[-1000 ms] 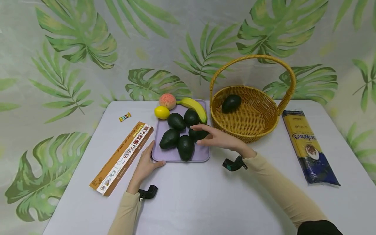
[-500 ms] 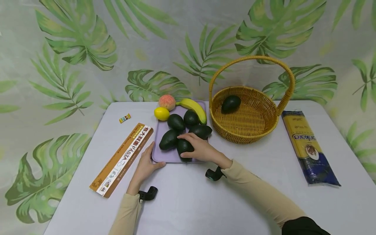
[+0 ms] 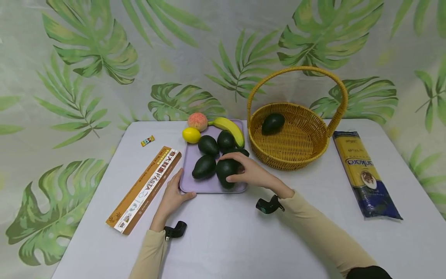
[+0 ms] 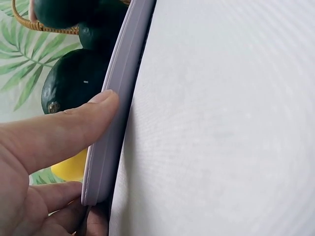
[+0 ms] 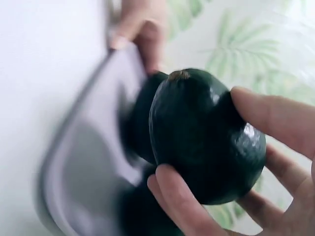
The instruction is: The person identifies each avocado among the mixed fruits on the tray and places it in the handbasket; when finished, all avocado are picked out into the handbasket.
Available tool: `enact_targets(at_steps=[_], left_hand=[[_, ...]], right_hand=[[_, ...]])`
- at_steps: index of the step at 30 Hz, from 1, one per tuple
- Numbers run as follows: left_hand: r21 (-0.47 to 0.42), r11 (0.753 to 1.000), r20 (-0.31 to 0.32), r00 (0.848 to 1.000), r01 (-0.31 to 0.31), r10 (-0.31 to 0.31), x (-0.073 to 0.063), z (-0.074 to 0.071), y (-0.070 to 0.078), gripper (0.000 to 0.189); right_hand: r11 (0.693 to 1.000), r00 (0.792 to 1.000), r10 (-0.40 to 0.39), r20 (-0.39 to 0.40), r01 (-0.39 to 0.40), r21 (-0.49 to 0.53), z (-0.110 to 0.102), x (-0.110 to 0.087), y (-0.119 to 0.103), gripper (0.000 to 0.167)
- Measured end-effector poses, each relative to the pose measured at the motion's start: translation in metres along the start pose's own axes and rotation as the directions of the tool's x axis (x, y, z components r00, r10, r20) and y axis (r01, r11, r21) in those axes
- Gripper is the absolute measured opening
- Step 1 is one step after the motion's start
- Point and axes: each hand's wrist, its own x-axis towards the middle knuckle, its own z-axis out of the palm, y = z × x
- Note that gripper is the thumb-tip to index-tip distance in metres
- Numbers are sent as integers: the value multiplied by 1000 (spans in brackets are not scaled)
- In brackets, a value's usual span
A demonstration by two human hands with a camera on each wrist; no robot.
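My right hand (image 3: 256, 174) grips a dark green avocado (image 3: 227, 173) over the front of the lilac tray (image 3: 189, 186). In the right wrist view thumb and fingers wrap the avocado (image 5: 202, 137), and the tray's surface lies below. My left hand (image 3: 173, 197) holds the tray's near left corner; the left wrist view has its thumb against the tray rim (image 4: 114, 73) and its other fingers, partly hidden, around the corner. Several more avocados lie on the tray, one (image 3: 204, 167) just left of the held one, another (image 3: 240, 152) partly behind the right hand.
Toward the tray's back are a lemon (image 3: 191, 135), a peach (image 3: 198, 121) and a banana (image 3: 228, 128). A wicker basket (image 3: 292, 157) with a tall handle stands to the right, one avocado (image 3: 273, 124) inside. A pasta box (image 3: 144, 190), a small wrapped sweet (image 3: 148, 140) and a pasta bag (image 3: 366, 174) flank these.
My right hand came down leftward from the tray's right side onto the front avocado, took hold of it, and has shifted slightly right with it. The left hand keeps its place.
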Motion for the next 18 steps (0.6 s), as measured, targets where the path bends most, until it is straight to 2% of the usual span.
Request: enact_targets(at_steps=[6,10,13,18], left_hand=[[1,1000,-3,1000,-6,6,0,0,-1,96],[-1,1000,-5,1000,-3,3,1,0,-1,97],[1,1000,-3,1000,-2,2,1,0,-1,97],[6,1000,0,1000,-5,5,1,0,-2,96]], right_hand=[[993,996,57,-75,-49,104,-48,-23,-7,60],[986,978,125,-168,-104,128,-84,-38,-4,61],[979,951,185,-249,-156,134,-110,-48,2,62],[962,889,274,-368,-251,110,-152,-55,18,66]])
